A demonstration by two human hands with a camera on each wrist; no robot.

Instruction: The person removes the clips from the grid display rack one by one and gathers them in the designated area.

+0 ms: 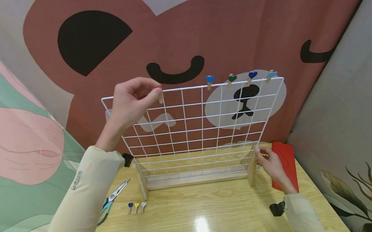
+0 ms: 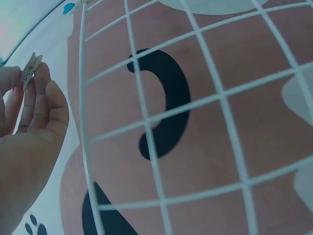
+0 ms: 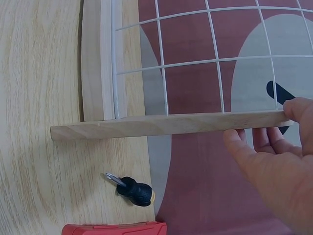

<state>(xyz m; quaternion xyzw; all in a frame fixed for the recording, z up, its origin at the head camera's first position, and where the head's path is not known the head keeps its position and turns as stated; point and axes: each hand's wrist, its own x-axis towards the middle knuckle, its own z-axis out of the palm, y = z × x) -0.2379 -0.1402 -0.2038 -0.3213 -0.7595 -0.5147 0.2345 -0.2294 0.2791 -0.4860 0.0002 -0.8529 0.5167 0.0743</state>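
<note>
A white wire grid [image 1: 201, 122] stands upright in a wooden base [image 1: 197, 180]. Near the left part of its top wire, my left hand [image 1: 133, 100] pinches a small wooden clothespin [image 2: 32, 68] that has a pink piece on it, between thumb and fingers. My right hand [image 1: 272, 164] grips the upper end of the right wooden post [image 3: 171, 124], thumb on one side and fingers on the other. Along the top wire at the right sit several heart clothespins, among them a blue one [image 1: 209, 80], a green one [image 1: 232, 79] and a dark blue one [image 1: 252, 75].
Three heart clothespins, including a yellow one [image 1: 136, 206], lie on the table [image 1: 183, 211] at front left. Beside them are blue-handled scissors [image 1: 110, 200]. A stubby screwdriver [image 3: 133, 190] and a red case [image 1: 285, 167] lie right of the stand. Patterned fabric hangs behind.
</note>
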